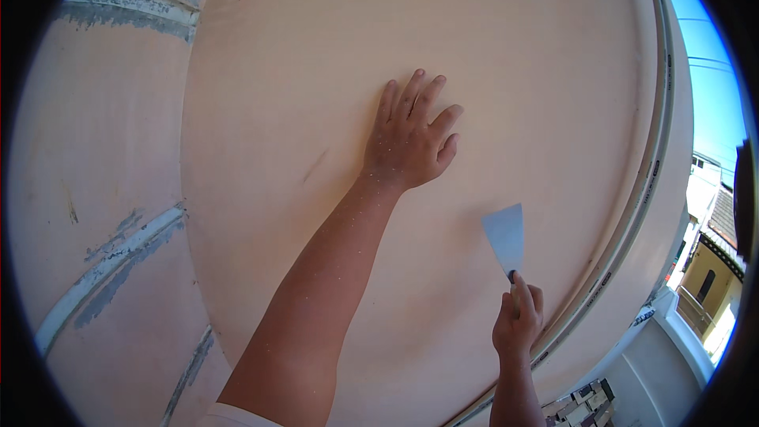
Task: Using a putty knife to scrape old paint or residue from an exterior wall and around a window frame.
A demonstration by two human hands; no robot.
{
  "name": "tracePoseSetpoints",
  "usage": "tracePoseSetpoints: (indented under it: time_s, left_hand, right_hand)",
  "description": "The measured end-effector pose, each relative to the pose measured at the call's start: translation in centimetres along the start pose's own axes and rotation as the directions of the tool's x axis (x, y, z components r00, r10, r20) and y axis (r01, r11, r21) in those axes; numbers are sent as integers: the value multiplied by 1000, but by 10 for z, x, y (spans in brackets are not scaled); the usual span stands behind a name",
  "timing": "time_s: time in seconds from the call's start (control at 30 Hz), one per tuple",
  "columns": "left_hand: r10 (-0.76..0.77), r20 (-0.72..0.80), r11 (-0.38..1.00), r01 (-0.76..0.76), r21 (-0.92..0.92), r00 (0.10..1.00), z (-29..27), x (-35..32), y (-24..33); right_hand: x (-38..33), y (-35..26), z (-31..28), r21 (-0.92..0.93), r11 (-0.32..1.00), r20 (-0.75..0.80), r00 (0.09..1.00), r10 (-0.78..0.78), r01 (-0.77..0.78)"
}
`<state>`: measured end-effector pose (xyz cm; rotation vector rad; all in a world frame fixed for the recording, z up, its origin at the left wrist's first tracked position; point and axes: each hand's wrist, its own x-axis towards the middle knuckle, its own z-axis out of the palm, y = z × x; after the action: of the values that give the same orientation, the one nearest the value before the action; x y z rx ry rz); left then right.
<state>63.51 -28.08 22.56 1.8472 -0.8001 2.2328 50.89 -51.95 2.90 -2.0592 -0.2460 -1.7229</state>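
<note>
My left hand [409, 136] lies against the pinkish-beige wall [506, 55] with its fingers spread, holding nothing. Small pale specks dot that hand and forearm. Lower and to the right, my right hand [518, 320] is closed round the handle of a putty knife [507, 236]. Its wide, grey-blue blade points up and flares toward the top, in front of the wall; whether the edge touches the surface I cannot tell. Most of the handle is hidden in my fingers. A faint darker scuff [315, 166] marks the wall left of my left wrist.
A long metal strip [632, 225] runs down the wall's right edge. On the left, an adjoining wall has grey-patched channels [118, 257]. Beyond the right edge are a white ledge [684, 332], buildings [708, 269] and sky. Stacked tile-like pieces [581, 407] sit at the lower right.
</note>
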Motion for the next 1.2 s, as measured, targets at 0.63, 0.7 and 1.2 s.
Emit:
tracePoseSetpoints:
  time_s: [0.63,0.7,1.2]
  left_hand:
    - [24,8,989,-25,144,1000,1,-1,-8]
    - [80,-22,987,-76,144,997,7,0,-3]
    - [92,4,972,-91,215,996,12,-1,-5]
  right_hand:
    - [-96,23,48,132,991,26,999,36,-40]
    - [-66,18,46,96,993,24,998,64,-66]
    - [-149,44,42,148,971,57,981,183,-190]
